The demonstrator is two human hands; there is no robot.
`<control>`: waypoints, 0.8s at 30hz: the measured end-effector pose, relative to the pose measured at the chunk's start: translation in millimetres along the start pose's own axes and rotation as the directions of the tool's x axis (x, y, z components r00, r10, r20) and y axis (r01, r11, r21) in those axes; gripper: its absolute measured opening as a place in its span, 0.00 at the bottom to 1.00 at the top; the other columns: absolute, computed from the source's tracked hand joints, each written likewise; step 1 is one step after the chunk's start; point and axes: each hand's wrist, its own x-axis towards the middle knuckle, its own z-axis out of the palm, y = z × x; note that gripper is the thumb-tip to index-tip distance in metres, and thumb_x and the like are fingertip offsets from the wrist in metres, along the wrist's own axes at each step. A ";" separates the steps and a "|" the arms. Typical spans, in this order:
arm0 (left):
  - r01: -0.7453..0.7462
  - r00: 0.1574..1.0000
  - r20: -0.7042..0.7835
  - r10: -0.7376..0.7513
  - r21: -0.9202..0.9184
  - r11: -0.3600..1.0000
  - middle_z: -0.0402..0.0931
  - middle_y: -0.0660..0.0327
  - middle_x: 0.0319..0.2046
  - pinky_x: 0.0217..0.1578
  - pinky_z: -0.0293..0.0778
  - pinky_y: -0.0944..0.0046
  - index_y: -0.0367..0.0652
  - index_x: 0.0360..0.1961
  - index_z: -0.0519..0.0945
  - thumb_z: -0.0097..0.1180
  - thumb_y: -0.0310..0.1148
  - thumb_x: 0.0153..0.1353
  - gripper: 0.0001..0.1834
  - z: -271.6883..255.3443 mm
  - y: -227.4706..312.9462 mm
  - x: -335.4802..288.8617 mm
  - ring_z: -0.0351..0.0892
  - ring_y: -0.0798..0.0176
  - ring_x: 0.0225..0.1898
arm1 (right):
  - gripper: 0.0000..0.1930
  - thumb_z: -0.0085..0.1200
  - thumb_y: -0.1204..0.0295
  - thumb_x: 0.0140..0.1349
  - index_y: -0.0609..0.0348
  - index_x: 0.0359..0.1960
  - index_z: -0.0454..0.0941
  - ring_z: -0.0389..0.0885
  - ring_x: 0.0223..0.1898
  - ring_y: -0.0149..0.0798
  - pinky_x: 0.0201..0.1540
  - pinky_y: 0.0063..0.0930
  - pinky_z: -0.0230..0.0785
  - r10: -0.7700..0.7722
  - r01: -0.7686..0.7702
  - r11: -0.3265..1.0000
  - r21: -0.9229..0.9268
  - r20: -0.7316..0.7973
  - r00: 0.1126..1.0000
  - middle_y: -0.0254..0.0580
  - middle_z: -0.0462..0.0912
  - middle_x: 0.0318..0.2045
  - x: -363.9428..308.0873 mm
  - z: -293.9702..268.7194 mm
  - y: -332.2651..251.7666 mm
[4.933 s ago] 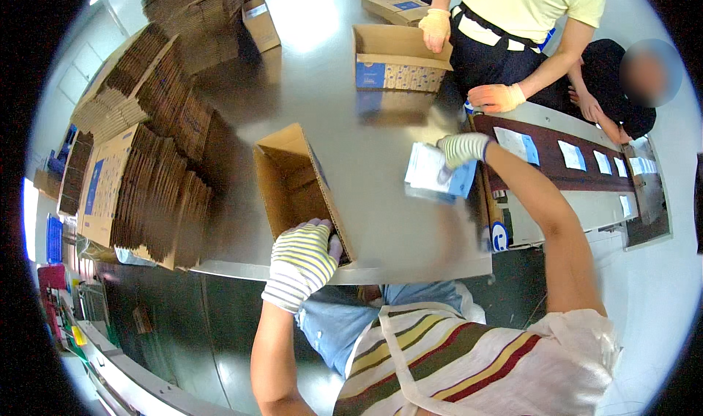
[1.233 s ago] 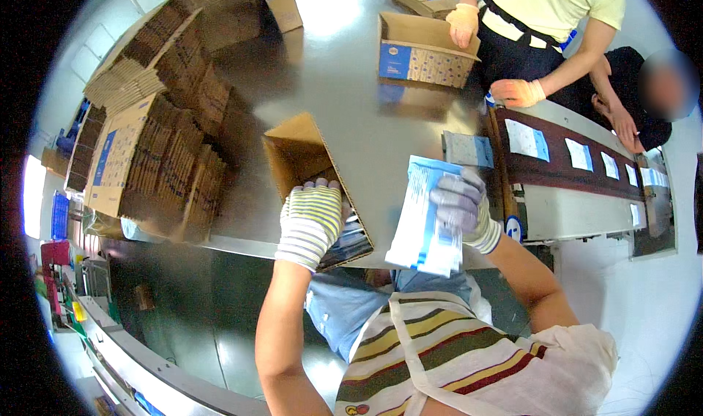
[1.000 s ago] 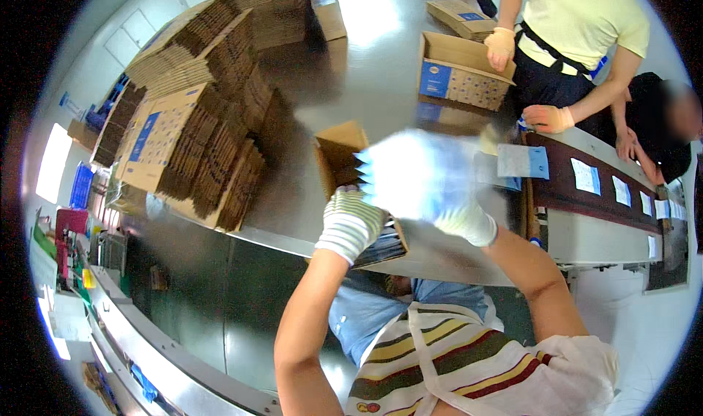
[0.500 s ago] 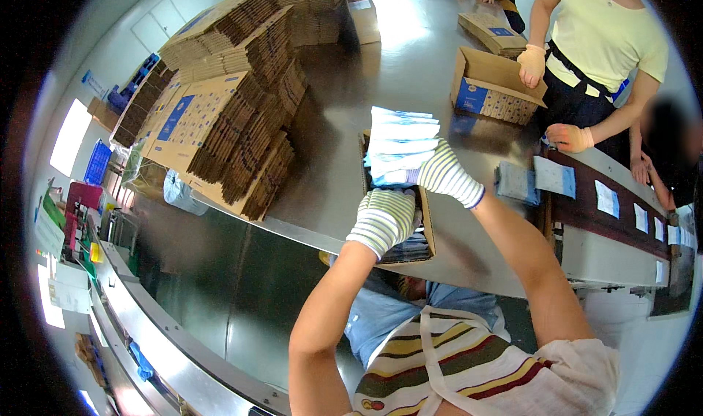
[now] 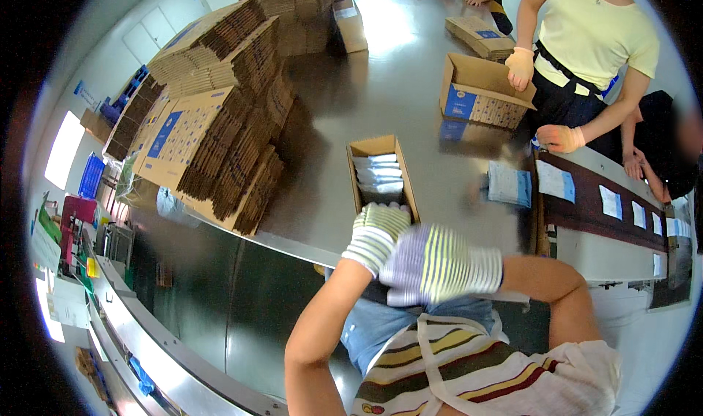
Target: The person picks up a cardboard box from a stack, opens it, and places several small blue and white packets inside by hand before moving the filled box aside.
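Observation:
An open cardboard carton stands on the metal table close to me, with a row of white and blue packets standing in its far part. My left hand, in a striped glove, reaches over the carton's near end; its fingertips dip toward the packets and are partly hidden. Close in front of my body, beside the left hand, is my right hand in a matching glove. Motion smears its fingers, and I see no packet in it. Both hands cover the carton's near end.
Tall stacks of flattened cartons fill the table's left. A small packet pile lies beside a dark red conveyor belt carrying more packets. Another open carton stands before a co-worker. Flat cartons lie beyond.
The bundle of packets that my hands held over the carton now stands inside it. My right hand has swung back toward my body; the left has moved slightly down.

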 end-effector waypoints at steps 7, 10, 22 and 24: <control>-0.317 0.944 -0.151 0.295 -0.153 0.936 0.78 0.49 0.35 0.44 0.71 0.52 0.40 0.41 0.76 0.50 0.43 0.57 0.18 -46.8 0.2 -18.7 0.77 0.48 0.41 | 0.23 0.46 0.67 0.55 0.54 0.55 0.69 0.75 0.44 0.54 0.38 0.45 0.74 0.132 -0.085 0.974 -0.210 0.223 0.966 0.58 0.73 0.46 -29.1 58.0 -14.2; -0.311 0.805 -0.579 0.133 -0.221 0.924 0.78 0.50 0.39 0.49 0.70 0.52 0.42 0.42 0.76 0.52 0.33 0.54 0.14 -77.1 -12.8 -27.2 0.76 0.46 0.46 | 0.22 0.44 0.65 0.57 0.59 0.53 0.69 0.72 0.50 0.54 0.52 0.47 0.65 0.287 -0.262 0.934 -0.244 0.072 0.955 0.54 0.73 0.48 -17.1 79.5 93.2; 0.093 0.948 -0.310 -0.078 0.035 0.995 0.70 0.56 0.53 0.60 0.58 0.49 0.48 0.47 0.75 0.54 0.35 0.51 0.19 24.6 -82.7 -101.0 0.61 0.45 0.61 | 0.32 0.50 0.52 0.58 0.59 0.59 0.65 0.51 0.67 0.52 0.68 0.47 0.42 0.603 -0.448 0.781 -0.435 0.335 0.724 0.52 0.57 0.65 -28.5 98.6 177.9; 0.092 0.903 -0.429 0.006 0.206 0.974 0.67 0.57 0.56 0.62 0.56 0.49 0.48 0.47 0.75 0.55 0.34 0.48 0.22 3.9 -100.6 -95.6 0.57 0.47 0.64 | 0.29 0.45 0.54 0.61 0.59 0.59 0.64 0.54 0.66 0.52 0.68 0.47 0.44 0.651 -0.586 0.735 -0.342 0.110 0.752 0.52 0.61 0.62 -82.7 114.8 152.6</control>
